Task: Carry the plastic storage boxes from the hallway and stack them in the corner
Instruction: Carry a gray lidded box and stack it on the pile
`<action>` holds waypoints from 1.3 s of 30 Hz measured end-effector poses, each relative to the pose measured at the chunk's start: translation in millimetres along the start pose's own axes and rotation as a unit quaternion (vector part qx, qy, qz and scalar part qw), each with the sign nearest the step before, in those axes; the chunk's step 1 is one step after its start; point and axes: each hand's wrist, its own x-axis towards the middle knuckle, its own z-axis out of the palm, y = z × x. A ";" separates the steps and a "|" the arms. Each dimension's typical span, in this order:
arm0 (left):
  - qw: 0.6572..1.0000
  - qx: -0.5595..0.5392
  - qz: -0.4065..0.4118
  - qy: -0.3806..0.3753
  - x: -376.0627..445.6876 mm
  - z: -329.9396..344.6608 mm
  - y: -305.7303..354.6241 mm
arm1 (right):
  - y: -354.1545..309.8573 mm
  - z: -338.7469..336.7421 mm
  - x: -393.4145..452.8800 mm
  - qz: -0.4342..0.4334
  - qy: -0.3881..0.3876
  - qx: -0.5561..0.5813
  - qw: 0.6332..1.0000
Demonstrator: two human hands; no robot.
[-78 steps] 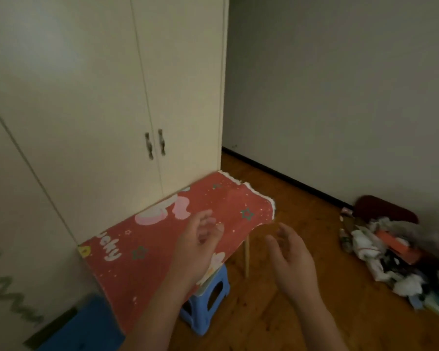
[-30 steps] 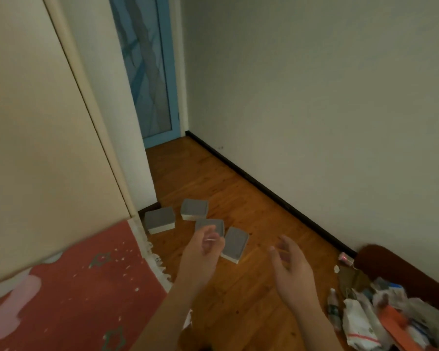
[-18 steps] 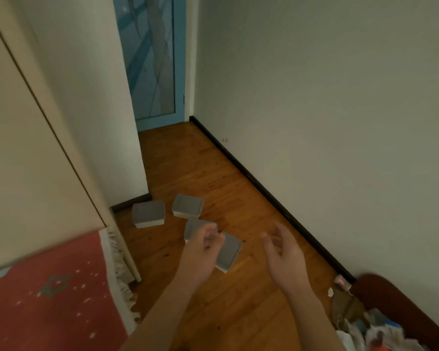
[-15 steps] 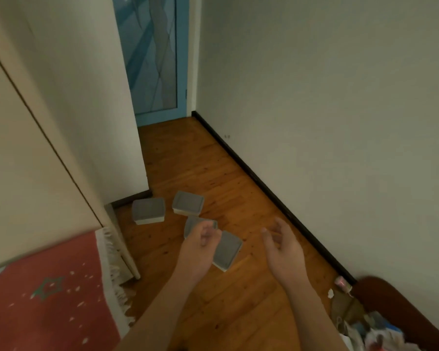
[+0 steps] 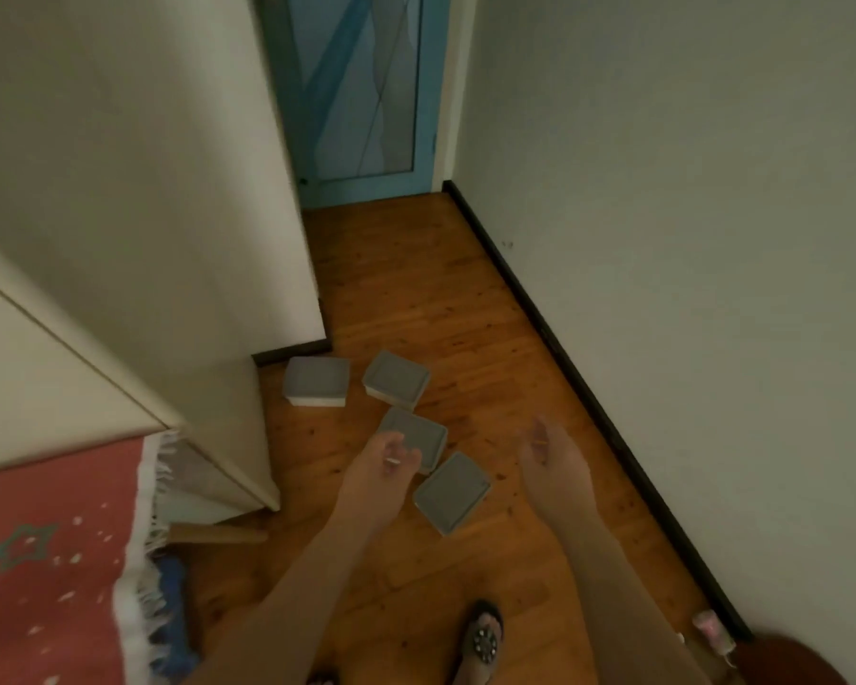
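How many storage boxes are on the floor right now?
4: one by the cupboard base, one right of it, one partly behind the left hand, one nearest.

— How were the arms placed?
— Both were stretched forward, bare forearms side by side and apart.
— And the hands?
— The left hand (image 5: pixel 382 466) was held with fingers loosely curled, nothing grasped; the right hand (image 5: pixel 553 461) was kept relaxed, fingers half bent.

Four grey boxes (image 5: pixel 317 382) on wooden floor (image 5: pixel 426 299)

Grey-lidded boxes (image 5: pixel 316 379); blue door (image 5: pixel 362 91); red star-patterned cloth (image 5: pixel 45 551).
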 end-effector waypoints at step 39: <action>0.969 -0.089 -0.196 0.125 312.8 270.2 -344.3 | 351.1 267.3 322.9 -0.051 -0.184 -0.217 0.957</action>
